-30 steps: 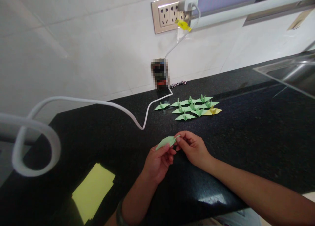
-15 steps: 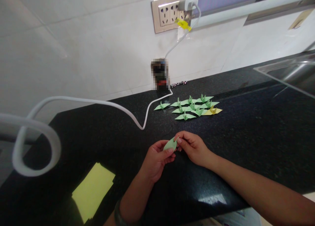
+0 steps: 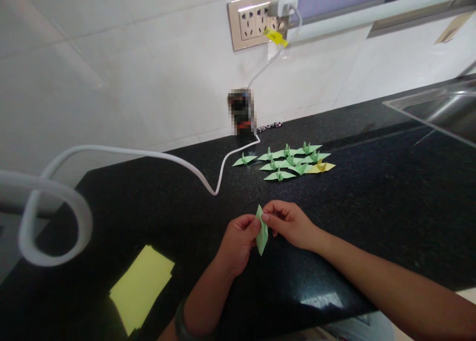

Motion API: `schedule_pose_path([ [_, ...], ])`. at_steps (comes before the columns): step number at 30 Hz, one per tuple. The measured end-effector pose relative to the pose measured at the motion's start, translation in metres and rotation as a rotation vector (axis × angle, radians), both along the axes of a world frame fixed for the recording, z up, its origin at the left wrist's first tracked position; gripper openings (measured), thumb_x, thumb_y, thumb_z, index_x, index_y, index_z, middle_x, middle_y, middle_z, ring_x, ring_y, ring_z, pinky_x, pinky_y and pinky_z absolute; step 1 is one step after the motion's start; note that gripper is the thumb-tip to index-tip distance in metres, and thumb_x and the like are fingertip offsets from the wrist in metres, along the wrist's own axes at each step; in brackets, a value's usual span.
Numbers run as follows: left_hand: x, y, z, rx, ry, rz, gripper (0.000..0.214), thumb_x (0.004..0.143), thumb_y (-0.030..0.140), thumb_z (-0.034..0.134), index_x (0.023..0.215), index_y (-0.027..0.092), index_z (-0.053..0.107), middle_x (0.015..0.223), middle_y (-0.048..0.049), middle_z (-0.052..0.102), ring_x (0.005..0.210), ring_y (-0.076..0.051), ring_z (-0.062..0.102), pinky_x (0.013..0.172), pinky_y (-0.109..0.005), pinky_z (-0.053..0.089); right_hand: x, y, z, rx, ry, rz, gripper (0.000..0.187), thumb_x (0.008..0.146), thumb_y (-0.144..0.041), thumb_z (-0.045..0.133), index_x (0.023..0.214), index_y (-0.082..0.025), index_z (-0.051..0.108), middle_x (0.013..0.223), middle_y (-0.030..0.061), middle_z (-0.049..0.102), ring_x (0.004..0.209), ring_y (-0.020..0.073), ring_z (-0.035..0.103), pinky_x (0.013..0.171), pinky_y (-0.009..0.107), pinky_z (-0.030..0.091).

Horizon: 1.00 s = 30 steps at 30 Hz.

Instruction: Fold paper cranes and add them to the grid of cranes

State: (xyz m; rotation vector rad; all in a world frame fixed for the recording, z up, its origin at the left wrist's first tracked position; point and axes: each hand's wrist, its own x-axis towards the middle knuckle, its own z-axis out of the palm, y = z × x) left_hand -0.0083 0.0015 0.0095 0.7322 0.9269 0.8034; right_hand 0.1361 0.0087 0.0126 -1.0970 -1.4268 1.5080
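Note:
Between my two hands is a folded piece of green origami paper (image 3: pixel 262 237), held upright as a narrow diamond with pointed top and bottom. My left hand (image 3: pixel 240 239) pinches its left side, thumb in front. From the right, the fingertips of my right hand (image 3: pixel 290 224) grip its upper right edge. Beyond my hands, several green paper cranes (image 3: pixel 279 175) stand grouped on the black countertop (image 3: pixel 193 222), with one yellow paper crane (image 3: pixel 322 167) at the right of the group.
A stack of yellow paper sheets (image 3: pixel 143 289) lies at the lower left. A white cable (image 3: pixel 163 155) loops over the counter from the left. A pixelated dark object (image 3: pixel 241 112) leans on the tiled wall below a socket panel (image 3: pixel 247 26). A metal sink (image 3: pixel 442 108) is at the right.
The green paper has turned in my hands, from a slanted, partly covered shape to an upright narrow diamond. My right fingers have shifted slightly down along it.

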Motion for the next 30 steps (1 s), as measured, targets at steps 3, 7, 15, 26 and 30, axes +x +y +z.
schedule_pose_path([
  [3,0.0049,-0.0020,0.0021,0.001,0.011,-0.003,0.024,0.073,0.038,0.053,0.071,0.013,0.054,0.055,0.0007,0.054,0.046,-0.008,0.047,0.046,-0.020,0.035,-0.0017,-0.0002,-0.0002,-0.006,-0.001,-0.035,0.017,0.077,-0.031,0.048,0.072,-0.015,0.049,0.057,-0.0031,0.049,0.046,0.0067,0.046,0.042,0.018,0.037],
  [7,0.0089,-0.0045,0.0018,0.052,0.080,0.036,0.027,0.072,0.041,0.052,0.070,0.014,0.050,0.049,0.0028,0.049,0.042,-0.006,0.042,0.041,-0.018,0.029,-0.0035,-0.0028,-0.0019,0.069,-0.079,-0.133,0.016,0.078,-0.027,0.047,0.067,-0.016,0.047,0.053,-0.0041,0.046,0.046,0.0065,0.043,0.042,0.017,0.034],
  [15,0.0086,-0.0051,-0.0007,0.079,0.113,0.024,0.029,0.072,0.043,0.052,0.066,0.014,0.049,0.045,0.0053,0.039,0.039,-0.005,0.033,0.040,-0.019,0.023,-0.0059,-0.0076,-0.0010,0.107,-0.086,-0.168,0.012,0.077,-0.028,0.047,0.073,-0.017,0.050,0.057,-0.0030,0.048,0.050,0.0078,0.045,0.045,0.019,0.036],
  [26,0.0095,-0.0043,-0.0004,0.042,0.004,0.026,0.027,0.074,0.037,0.052,0.063,0.013,0.048,0.044,0.0054,0.038,0.038,-0.004,0.031,0.040,-0.020,0.021,-0.0076,-0.0062,-0.0047,0.102,-0.108,-0.230,0.015,0.078,-0.030,0.046,0.073,-0.017,0.050,0.058,-0.0029,0.047,0.050,0.0080,0.046,0.045,0.019,0.039],
  [30,0.0090,-0.0041,0.0018,0.022,0.018,0.031,0.026,0.069,0.037,0.057,0.063,0.013,0.050,0.043,0.0054,0.040,0.037,-0.004,0.031,0.039,-0.019,0.020,-0.0082,-0.0072,-0.0036,0.072,-0.093,-0.238,0.015,0.077,-0.030,0.046,0.071,-0.017,0.050,0.055,-0.0035,0.046,0.047,0.0074,0.045,0.043,0.018,0.039],
])
